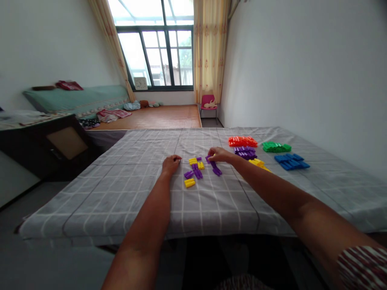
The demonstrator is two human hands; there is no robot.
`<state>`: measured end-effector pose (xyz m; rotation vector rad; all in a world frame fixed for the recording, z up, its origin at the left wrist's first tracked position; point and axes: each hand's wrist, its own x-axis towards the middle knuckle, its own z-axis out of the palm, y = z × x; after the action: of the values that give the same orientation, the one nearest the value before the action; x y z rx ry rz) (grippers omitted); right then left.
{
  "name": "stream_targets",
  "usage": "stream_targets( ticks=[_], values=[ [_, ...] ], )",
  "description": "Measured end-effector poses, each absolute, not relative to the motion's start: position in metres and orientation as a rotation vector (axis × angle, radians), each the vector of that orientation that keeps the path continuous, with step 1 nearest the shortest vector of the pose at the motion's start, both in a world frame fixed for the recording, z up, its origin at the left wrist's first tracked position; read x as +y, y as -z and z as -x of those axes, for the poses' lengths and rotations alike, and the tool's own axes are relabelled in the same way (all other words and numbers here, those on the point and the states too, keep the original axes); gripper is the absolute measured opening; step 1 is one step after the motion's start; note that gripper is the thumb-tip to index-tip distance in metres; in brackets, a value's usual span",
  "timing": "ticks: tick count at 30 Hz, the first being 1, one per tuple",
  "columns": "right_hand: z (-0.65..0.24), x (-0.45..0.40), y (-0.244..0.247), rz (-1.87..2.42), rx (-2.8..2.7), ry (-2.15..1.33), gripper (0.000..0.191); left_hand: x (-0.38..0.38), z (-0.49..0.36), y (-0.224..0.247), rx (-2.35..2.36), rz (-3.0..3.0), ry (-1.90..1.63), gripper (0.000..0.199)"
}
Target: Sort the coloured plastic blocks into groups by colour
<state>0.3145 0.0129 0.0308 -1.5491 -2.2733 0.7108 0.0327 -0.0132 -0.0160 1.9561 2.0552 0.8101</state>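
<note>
Head view only. Pinching a purple block (208, 159) between fingers of right hand (217, 154), roughly midway between near and far edges of grey-checked worktop (121, 193). Looks gripped at one end, probably for aiming. Touching or just above a purple strip (217, 171): can't tell which.

Just left of a yellow block (192, 161): left hand (171, 164), with fingers curled, nothing visible in them, palm side hidden. Can't tell if gripping.

Also between both hands: purple piece (197, 173) and lone yellow piece (189, 183), nearest the near edge. Probably kept central for access from both sides.

Toward right edge and far right corner, sorted by colour: red pile (242, 141), green pile (276, 147), purple pile (245, 152), blue pile (292, 162), yellow pile (257, 162). Likely grouped against mixing.

Most room for moving toward left edge, well apart from left hand. Tighter on right, with right forearm (272, 189) partly hiding yellow pile.
</note>
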Motion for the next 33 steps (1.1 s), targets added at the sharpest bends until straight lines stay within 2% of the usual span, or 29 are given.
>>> stream_targets(
  ticks=[6, 9, 14, 19, 23, 25, 30, 33],
  values=[
    [-0.328, 0.008, -0.032, 1.356, -1.688, -1.283, 0.031, -0.014, -0.033, 0.016, 2.051, -1.974, -0.821, 0.031],
    [-0.330, 0.005, -0.032, 1.290, -1.581, -1.418, 0.025, -0.015, -0.034, 0.016, 2.052, -1.985, -0.813, 0.031],
    [-0.344, 0.004, -0.041, 1.335, -1.844, -1.179, 0.030, -0.017, -0.034, 0.014, 2.051, -1.990, -0.809, 0.031],
    [-0.365, 0.008, -0.047, 1.478, -2.258, -1.205, 0.031, -0.016, -0.034, 0.014, 2.053, -1.978, -0.803, 0.031],
    [-0.372, 0.007, -0.047, 1.525, -2.527, -0.628, 0.020, -0.014, -0.034, 0.015, 2.066, -1.977, -0.800, 0.030],
    [-0.369, 0.004, -0.046, 1.443, -2.549, -0.470, 0.018, -0.014, -0.033, 0.016, 2.066, -1.983, -0.798, 0.030],
    [-0.344, -0.003, -0.035, 1.160, -2.715, -0.271, 0.043, -0.014, -0.032, 0.017, 2.061, -1.990, -0.806, 0.030],
    [-0.327, -0.002, -0.028, 1.163, -2.772, -0.247, 0.040, -0.014, -0.032, 0.017, 2.055, -1.993, -0.805, 0.030]
  ],
)
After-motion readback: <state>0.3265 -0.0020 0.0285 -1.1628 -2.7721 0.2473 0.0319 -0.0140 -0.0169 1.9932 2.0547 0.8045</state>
